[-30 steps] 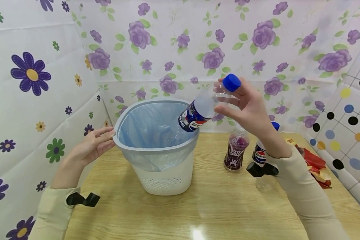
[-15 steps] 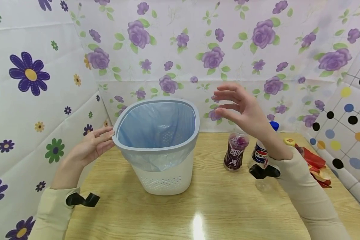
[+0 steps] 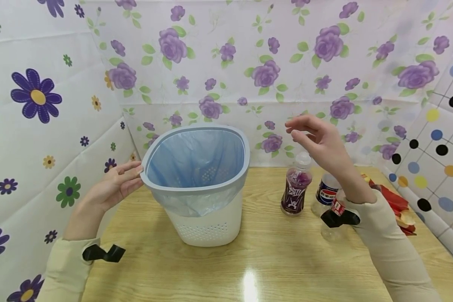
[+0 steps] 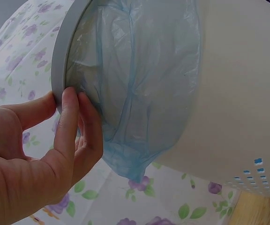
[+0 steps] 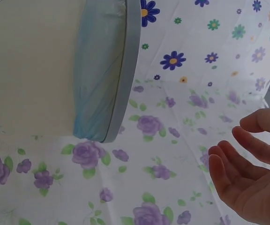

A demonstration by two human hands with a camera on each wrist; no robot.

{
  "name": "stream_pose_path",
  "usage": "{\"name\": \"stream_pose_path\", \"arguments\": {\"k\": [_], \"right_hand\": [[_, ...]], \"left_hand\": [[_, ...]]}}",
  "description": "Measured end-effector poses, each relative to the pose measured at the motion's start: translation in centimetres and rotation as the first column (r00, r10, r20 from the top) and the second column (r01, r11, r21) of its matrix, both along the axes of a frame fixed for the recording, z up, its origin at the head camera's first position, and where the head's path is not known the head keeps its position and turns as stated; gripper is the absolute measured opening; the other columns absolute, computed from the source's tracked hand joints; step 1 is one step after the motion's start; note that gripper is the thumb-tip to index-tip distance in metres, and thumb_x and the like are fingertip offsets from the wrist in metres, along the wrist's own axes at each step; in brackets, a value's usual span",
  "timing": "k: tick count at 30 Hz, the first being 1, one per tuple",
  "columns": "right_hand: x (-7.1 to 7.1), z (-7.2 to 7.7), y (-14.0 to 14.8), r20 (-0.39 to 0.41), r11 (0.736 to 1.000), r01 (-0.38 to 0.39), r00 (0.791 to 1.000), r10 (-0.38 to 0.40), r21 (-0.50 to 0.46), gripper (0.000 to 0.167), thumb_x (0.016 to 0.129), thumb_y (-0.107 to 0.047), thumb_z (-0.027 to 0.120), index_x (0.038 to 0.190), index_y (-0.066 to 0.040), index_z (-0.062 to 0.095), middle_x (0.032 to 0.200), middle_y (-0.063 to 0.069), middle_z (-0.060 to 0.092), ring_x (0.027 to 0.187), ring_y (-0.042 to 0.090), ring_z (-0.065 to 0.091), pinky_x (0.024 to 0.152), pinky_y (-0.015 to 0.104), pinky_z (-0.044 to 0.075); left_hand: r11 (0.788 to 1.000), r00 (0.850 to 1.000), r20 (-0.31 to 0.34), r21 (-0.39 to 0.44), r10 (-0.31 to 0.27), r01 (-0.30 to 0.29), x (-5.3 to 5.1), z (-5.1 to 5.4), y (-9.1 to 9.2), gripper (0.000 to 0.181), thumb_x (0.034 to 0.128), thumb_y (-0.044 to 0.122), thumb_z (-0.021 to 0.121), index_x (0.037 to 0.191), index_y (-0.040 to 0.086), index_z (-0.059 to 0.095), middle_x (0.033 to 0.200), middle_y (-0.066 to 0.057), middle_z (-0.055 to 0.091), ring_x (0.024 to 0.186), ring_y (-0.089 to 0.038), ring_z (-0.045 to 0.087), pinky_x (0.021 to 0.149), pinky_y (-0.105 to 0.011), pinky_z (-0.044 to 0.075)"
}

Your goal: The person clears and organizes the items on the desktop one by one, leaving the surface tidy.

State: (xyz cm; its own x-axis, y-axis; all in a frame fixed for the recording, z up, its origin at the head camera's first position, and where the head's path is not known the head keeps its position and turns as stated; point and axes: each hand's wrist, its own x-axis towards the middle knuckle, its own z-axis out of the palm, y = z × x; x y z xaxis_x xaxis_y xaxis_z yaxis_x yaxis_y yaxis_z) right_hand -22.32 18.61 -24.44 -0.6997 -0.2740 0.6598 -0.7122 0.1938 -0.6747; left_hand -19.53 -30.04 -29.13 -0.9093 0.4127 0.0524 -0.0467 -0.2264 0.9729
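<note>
A white trash bin (image 3: 211,226) with a grey rim and a blue plastic liner (image 3: 196,159) stands left of the middle of the table. My left hand (image 3: 115,186) pinches the left side of its rim; in the left wrist view, the thumb and fingers meet around the rim edge. My right hand (image 3: 321,142) is raised in the air to the right of the bin, apart from it, with loosely bent fingers holding nothing. Below this hand a purple drink bottle (image 3: 296,188) stands upright. Beside it is a Pepsi bottle (image 3: 326,193), partly hidden by my right forearm.
A clear bottle with a red label (image 3: 337,205) stands partly behind my right wrist. Crumpled red and yellow snack packaging (image 3: 396,205) lies at the table's right side. Patterned cloth walls (image 3: 226,75) enclose the back and sides of the wooden table (image 3: 188,272).
One second ago my right hand held a Pepsi bottle over the bin; it let go, and the bottle is out of sight. The hand has since moved right and slightly down. My left hand stayed put.
</note>
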Motion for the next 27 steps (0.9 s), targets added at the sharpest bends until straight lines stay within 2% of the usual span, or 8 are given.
{"name": "stream_pose_path", "arguments": {"k": [4,8,13,19,23,26,27], "right_hand": [[-0.5,-0.6,0.6,0.023,0.999,0.037,0.999,-0.037,0.002,0.02,0.099,-0.009,0.054,0.115,-0.002,0.065,0.108,-0.002,0.065,0.101,0.009,0.062,0.084,0.014,0.054],[-1.0,-1.4,1.3,0.048,0.993,0.112,0.992,-0.113,0.04,0.021,0.099,-0.013,0.054,0.114,-0.002,0.065,0.106,-0.008,0.066,0.099,0.006,0.062,0.082,0.012,0.053],[-1.5,-2.5,2.1,0.105,0.971,0.217,0.968,-0.227,0.099,0.023,0.099,-0.018,0.056,0.116,-0.004,0.064,0.11,-0.005,0.064,0.1,0.003,0.06,0.082,0.009,0.05],[-2.4,-3.9,3.1,0.162,0.943,0.294,0.934,-0.318,0.155,0.033,0.098,-0.021,0.058,0.128,-0.006,0.056,0.121,0.004,0.059,0.105,-0.001,0.054,0.088,0.007,0.046],[-2.9,-4.5,3.3,0.192,0.934,0.314,0.919,-0.344,0.171,0.037,0.097,-0.02,0.058,0.13,-0.004,0.052,0.128,0.013,0.055,0.113,0.011,0.053,0.105,0.03,0.047],[-3.0,-4.8,3.5,0.227,0.931,0.314,0.908,-0.351,0.185,0.04,0.097,-0.021,0.059,0.131,-0.003,0.049,0.133,0.017,0.052,0.121,0.024,0.05,0.109,0.05,0.042],[-3.1,-5.0,3.6,0.235,0.931,0.311,0.906,-0.351,0.189,0.041,0.097,-0.021,0.059,0.132,-0.002,0.048,0.134,0.017,0.051,0.123,0.028,0.048,0.11,0.051,0.041]], "left_hand": [[1.0,1.0,0.003,0.002,-0.004,0.004,0.0,0.1,0.0,0.026,0.1025,0.005,0.042,0.117,0.013,0.062,0.107,-0.001,0.069,0.095,-0.009,0.07,0.087,-0.019,0.056],[1.0,1.0,-0.003,0.02,-0.019,0.019,0.0,0.1,0.0,0.027,0.1025,0.003,0.041,0.117,0.011,0.062,0.107,-0.002,0.069,0.094,-0.01,0.071,0.087,-0.019,0.056],[1.0,1.0,-0.002,0.016,-0.016,0.016,0.0,0.1,0.0,0.027,0.1024,0.003,0.041,0.117,0.011,0.062,0.107,-0.002,0.069,0.094,-0.01,0.071,0.086,-0.019,0.056],[1.0,1.0,0.002,0.014,-0.008,0.008,0.2,0.2,0.0,0.026,0.1024,0.003,0.041,0.116,0.011,0.063,0.105,-0.002,0.07,0.093,-0.01,0.071,0.086,-0.019,0.056],[1.0,1.0,-0.001,0.018,-0.016,0.016,0.1,0.2,0.0,0.027,0.1025,0.003,0.041,0.116,0.011,0.063,0.105,-0.002,0.07,0.093,-0.009,0.071,0.086,-0.019,0.056],[1.0,1.0,0.0,0.006,-0.009,0.009,0.1,0.2,0.0,0.027,0.1025,0.003,0.041,0.116,0.011,0.063,0.105,-0.001,0.07,0.093,-0.009,0.071,0.086,-0.019,0.056],[1.0,1.0,0.0,0.001,-0.005,0.005,0.1,0.2,0.0,0.027,0.1024,0.004,0.041,0.116,0.012,0.063,0.105,-0.001,0.07,0.093,-0.009,0.071,0.085,-0.019,0.057]]}}
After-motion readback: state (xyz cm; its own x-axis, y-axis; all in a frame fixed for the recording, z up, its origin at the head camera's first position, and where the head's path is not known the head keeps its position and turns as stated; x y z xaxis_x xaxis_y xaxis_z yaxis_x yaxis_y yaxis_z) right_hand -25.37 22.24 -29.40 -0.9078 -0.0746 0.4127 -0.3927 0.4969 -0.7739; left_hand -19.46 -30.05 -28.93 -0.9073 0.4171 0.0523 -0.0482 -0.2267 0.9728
